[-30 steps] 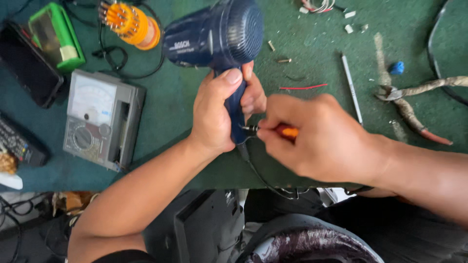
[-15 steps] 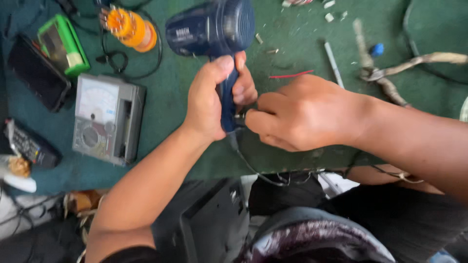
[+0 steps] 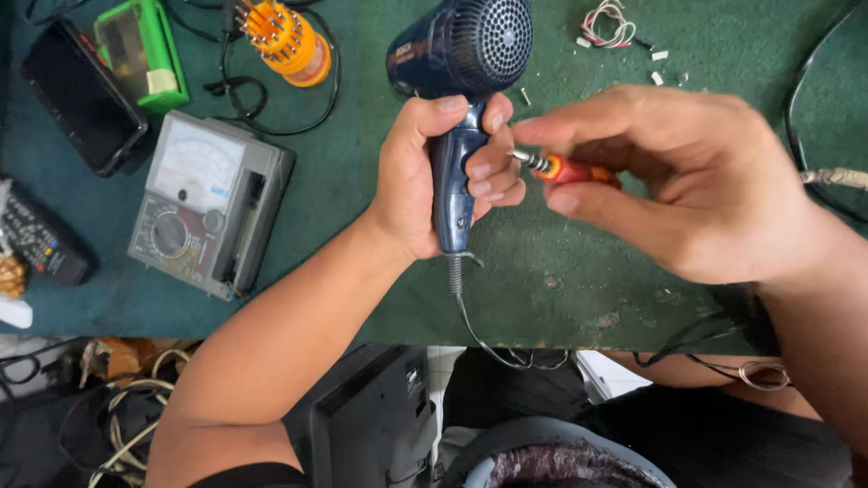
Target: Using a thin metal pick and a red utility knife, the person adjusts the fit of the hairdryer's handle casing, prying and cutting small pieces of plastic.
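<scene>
A: Head view: our left hand (image 3: 425, 176) wraps tight around the blue hair dryer (image 3: 461, 81) handle, over the green table (image 3: 362, 136).

B: Our right hand (image 3: 687, 181) pinches the orange screwdriver (image 3: 565, 169), tip beside the handle.

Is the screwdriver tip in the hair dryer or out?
Out: the screwdriver tip sits clear of the hair dryer handle, beside the left hand.

The left hand (image 3: 425, 176) covered most of the dryer (image 3: 461, 54) handle. The right hand (image 3: 696, 181) hid the screwdriver (image 3: 565, 168) grip. The remote (image 3: 36, 237) ran off the frame's edge.
</scene>
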